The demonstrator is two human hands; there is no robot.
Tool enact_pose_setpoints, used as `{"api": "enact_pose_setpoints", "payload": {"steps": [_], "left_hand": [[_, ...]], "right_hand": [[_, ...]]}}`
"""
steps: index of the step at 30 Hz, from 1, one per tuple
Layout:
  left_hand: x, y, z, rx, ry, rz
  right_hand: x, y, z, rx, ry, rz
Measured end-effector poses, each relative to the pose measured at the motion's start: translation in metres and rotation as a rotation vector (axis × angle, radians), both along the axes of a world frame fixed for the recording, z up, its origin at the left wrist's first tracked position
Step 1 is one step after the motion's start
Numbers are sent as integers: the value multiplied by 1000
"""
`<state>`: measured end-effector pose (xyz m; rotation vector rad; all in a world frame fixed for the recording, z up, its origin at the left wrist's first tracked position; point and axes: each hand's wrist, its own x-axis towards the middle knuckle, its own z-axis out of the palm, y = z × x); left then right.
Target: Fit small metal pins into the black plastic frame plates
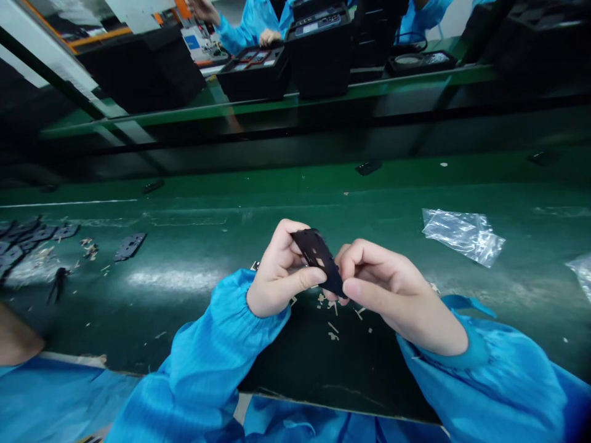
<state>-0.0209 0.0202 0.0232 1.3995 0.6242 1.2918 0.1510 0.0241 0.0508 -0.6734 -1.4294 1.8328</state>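
Between my two hands, above the green work surface, is a thin black plastic housing part point(318, 255) with small cut-outs, tilted on edge. My left hand point(286, 271) grips it, thumb across its lower face and fingers behind. At its right end, my right hand point(378, 283) pinches the edge between thumb and fingertips; whether a small piece is also between those fingers is hidden. Below the part, small pale scraps point(333, 329) lie scattered on a dark mat point(369, 375).
Several similar black parts point(34, 237) lie at the left, and a single one point(130, 246) nearer. Clear plastic bags point(462, 235) lie at the right. A conveyor-like ledge point(295, 104) at the back carries black trays point(253, 71); co-workers in blue sleeves point(247, 27) are behind it.
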Motion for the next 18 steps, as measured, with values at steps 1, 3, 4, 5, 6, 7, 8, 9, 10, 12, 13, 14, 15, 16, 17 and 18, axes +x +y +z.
{"api": "enact_pose_setpoints", "payload": {"steps": [1,3,4,5,6,7,8,9,10,12,13,14,15,16,17,18], "left_hand": [[2,0,2,-49,-33,-22],[6,-1,6,-160,-106,-61],[8,-2,8,-217,-143,-80],[9,-3,9,-267,-183,-101],[11,-3,9,-312,-222,-124],[12,-4,10,-345,-261,-152],[13,-4,10,-369,-296,-179],[13,-5,10,-389,-326,-199],[14,-6,10,-409,-348,-210],[15,-7,10,-452,-370,-212],[15,-7,11,-477,-373,-205],[15,-8,12,-505,-374,-194],[16,-8,12,-533,-375,-181],[16,-9,13,-561,-378,-168],[17,-10,14,-591,-381,-155],[18,-11,15,-619,-386,-144]], "right_hand": [[0,0,-1,-5,21,15],[0,-1,-2,-14,67,19],[0,-2,-2,-13,79,12],[-1,-2,-3,-10,82,1],[-1,-3,-3,-5,77,-9],[-1,-3,-4,3,68,-16],[-1,-4,-4,12,55,-20],[-1,-4,-5,22,44,-25],[-1,-5,-6,36,37,-31],[-2,-6,-6,73,25,-42],[-2,-6,-6,96,15,-49],[-3,-7,-6,123,2,-58],[-3,-7,-6,156,-17,-72],[-4,-7,-6,194,-39,-88],[-4,-7,-6,238,-61,-107],[-4,-7,-7,287,-81,-125]]}}
